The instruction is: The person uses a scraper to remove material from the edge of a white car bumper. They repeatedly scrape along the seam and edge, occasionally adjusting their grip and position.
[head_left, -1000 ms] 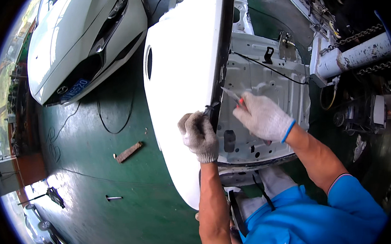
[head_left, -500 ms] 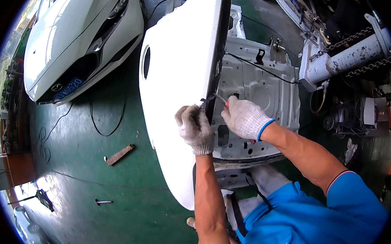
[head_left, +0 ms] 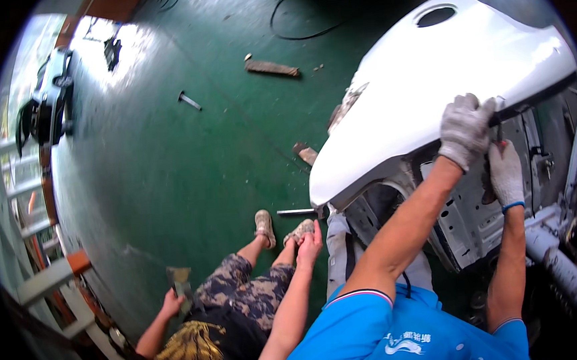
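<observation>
A large white car body panel (head_left: 423, 97) with a round opening stands in front of me, its dark edge facing right. My left hand (head_left: 466, 131), in a knitted glove, is closed at that edge with its fingers bent; what they pinch is hidden. Just right of it, my right hand (head_left: 505, 175), also gloved, is wrapped around a red-handled hand tool (head_left: 503, 143). The tool's thin metal end reaches to the panel edge by my left fingers; its exact kind does not show. Behind the edge lies a bare white inner body structure (head_left: 469, 224) with holes.
On my left stands a person in camouflage shorts (head_left: 239, 287), a flat object (head_left: 180, 279) in one hand. On the green floor lie a hammer (head_left: 189, 101), a brown block (head_left: 272, 68) and a black cable (head_left: 285, 30). A thick metal post (head_left: 555, 258) is at lower right.
My view has swung left, so the panel now appears further right and the other person has come into sight. Both hands remain together at the panel edge.
</observation>
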Demonstrator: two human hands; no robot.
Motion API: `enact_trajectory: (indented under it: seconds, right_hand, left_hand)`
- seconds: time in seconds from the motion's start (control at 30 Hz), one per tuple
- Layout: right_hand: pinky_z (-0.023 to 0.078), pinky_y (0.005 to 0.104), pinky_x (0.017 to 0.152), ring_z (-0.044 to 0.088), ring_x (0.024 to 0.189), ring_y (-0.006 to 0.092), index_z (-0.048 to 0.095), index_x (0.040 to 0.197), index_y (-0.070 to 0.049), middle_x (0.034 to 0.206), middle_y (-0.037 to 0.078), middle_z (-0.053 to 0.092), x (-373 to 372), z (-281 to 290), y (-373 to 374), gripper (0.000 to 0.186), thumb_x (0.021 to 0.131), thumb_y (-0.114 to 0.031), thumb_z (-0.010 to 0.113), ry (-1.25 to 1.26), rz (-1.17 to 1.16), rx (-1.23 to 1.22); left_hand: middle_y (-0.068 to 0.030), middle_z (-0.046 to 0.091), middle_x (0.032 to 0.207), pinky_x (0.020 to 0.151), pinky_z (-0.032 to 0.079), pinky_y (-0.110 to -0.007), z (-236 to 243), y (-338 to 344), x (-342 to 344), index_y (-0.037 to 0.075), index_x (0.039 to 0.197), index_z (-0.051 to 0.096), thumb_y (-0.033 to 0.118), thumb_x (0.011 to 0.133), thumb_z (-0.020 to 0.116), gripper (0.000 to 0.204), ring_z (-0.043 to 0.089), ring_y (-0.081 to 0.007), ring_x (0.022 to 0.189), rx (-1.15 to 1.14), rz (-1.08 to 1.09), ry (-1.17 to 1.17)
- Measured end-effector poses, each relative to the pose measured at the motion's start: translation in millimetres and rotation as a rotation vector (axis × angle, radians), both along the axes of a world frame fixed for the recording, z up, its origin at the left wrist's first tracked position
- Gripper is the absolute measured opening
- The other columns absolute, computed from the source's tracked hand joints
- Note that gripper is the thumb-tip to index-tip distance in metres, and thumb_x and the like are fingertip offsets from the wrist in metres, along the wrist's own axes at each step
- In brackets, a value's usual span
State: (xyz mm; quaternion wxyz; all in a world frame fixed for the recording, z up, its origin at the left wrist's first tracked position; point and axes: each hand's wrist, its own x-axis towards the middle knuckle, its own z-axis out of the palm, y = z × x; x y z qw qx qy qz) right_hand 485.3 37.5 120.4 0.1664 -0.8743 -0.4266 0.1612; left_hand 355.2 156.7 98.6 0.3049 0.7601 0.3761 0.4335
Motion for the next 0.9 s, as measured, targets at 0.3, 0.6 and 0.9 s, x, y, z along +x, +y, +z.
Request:
enact_trajectory:
  seconds: [0.3, 0.6, 0.9]
  right_hand:
    - [0.05, 0.0407, 0.045, 0.061, 0.048, 0.0248, 0.055, 0.101, 0.001, 0.071, 0.013, 0.059, -8, 19, 16, 0.031, 0.106, -0.03, 0.055, 0.276, -0.098, -0.082]
    - [0.049, 0.0399, 0.044, 0.06, 0.048, 0.0234, 0.055, 0.101, 0.001, 0.069, 0.011, 0.057, 2, 11, 12, 0.031, 0.104, -0.03, 0.058, 0.271, -0.056, -0.041]
    - [0.049, 0.0384, 0.044, 0.059, 0.047, 0.0217, 0.053, 0.101, 0.0, 0.068, 0.009, 0.054, -12, 20, 12, 0.029, 0.104, -0.028, 0.059, 0.369, -0.107, -0.004]
  left_hand:
    - [-0.0091, 0.064, 0.101, 0.085, 0.048, -0.046, 1, -15, 13, 0.018, 0.097, 0.077, 0.023, 0.079, 0.074, 0.02, 0.06, -0.0311, 0.103, -0.154, 0.134, 0.054]
    - [-0.0082, 0.068, 0.105, 0.092, 0.053, -0.046, -10, -11, 19, 0.018, 0.092, 0.08, 0.02, 0.083, 0.079, 0.01, 0.064, -0.0311, 0.105, -0.337, 0.139, -0.054]
    - [-0.0105, 0.068, 0.104, 0.087, 0.055, -0.046, -11, -13, 14, 0.016, 0.092, 0.079, 0.018, 0.081, 0.079, 0.011, 0.065, -0.0338, 0.102, -0.275, 0.138, -0.074]
